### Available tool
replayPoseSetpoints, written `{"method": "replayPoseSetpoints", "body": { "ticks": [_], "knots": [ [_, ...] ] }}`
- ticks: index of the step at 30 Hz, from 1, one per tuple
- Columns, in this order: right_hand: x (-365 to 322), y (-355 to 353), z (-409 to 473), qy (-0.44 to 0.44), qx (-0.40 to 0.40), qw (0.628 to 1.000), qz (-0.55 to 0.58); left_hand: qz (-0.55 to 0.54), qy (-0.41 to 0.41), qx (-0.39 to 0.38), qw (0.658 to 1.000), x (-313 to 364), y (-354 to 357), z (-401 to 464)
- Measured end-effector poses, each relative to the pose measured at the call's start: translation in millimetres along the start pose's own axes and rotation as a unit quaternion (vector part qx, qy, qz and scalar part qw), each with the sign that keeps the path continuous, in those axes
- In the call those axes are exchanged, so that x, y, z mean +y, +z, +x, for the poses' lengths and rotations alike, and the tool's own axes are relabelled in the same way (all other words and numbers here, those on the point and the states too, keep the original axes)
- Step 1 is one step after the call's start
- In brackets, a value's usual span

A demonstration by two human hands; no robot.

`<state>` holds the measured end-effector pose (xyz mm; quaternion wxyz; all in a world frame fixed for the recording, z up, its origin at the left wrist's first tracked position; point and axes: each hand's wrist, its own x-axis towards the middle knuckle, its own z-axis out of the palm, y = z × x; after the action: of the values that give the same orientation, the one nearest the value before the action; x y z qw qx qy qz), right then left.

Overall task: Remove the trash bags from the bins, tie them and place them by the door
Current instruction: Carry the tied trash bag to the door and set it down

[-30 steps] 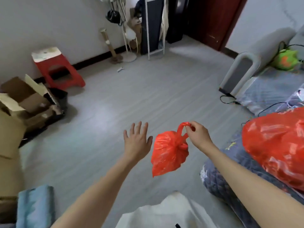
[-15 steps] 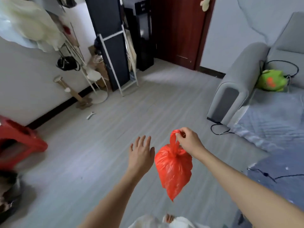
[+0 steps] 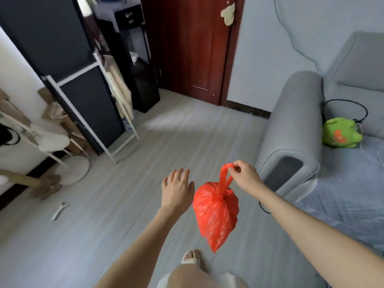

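Trash bag [image 3: 216, 215], red and thin, knotted at the neck, hanging in mid-air above the grey floor [image 3: 116, 204] and clear of everything. Pinched at the top of its twisted handle loop by the right hand [image 3: 245, 173], fingertips curled round the plastic, arm stretched forward. Probably held this high and away from the body so the sagging bottom point cannot brush the leg or drag on the boards. Contents hidden behind the crinkled red film; judging by the small, slack bulge, a light load only. Left hand [image 3: 177, 190] just beside the bag, holding nothing, fingers straight and slightly spread, not touching the plastic; likely kept there for balance or ready to steady a swing. Sandalled foot [image 3: 192, 257] below, stepping forward. Dark red door [image 3: 187, 48] ahead at the far end of the room, closed, with a pale mitt-like item [image 3: 228, 14] hung near its top edge. Bare patch of floor in front of the door, so seemingly the drop spot, not yet reached. Grey sofa [image 3: 291, 125] to the right, a green soft toy [image 3: 340, 133] and a black cable on its seat. Dark standing panel in a white frame [image 3: 83, 96] to the left. Small pale object [image 3: 59, 210] lying on the floor at the left; too blurred to identify.
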<state>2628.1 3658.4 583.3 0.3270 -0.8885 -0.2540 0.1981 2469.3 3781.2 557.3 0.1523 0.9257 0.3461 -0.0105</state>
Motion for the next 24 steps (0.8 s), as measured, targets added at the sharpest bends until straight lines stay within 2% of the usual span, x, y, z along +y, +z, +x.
{"method": "replayPoseSetpoints", "body": {
  "ticks": [8,14,18,24],
  "knots": [
    [-12.8,-54.3,226.4,0.045,0.052,0.997,0.041,0.023,0.080,-0.042,0.996,49.0,-22.3,261.9],
    [11.9,-69.9,410.9,0.066,0.034,0.995,0.061,0.036,0.095,-0.051,0.994,109.3,-18.5,446.2],
    [30.1,-120.9,546.7,0.101,0.040,0.993,0.055,0.035,0.122,-0.054,0.990,166.6,-37.6,594.7],
    [53.1,-192.1,691.0,0.136,0.069,0.987,0.049,0.035,0.177,-0.020,0.983,241.4,-56.7,758.7]
  ]
}}
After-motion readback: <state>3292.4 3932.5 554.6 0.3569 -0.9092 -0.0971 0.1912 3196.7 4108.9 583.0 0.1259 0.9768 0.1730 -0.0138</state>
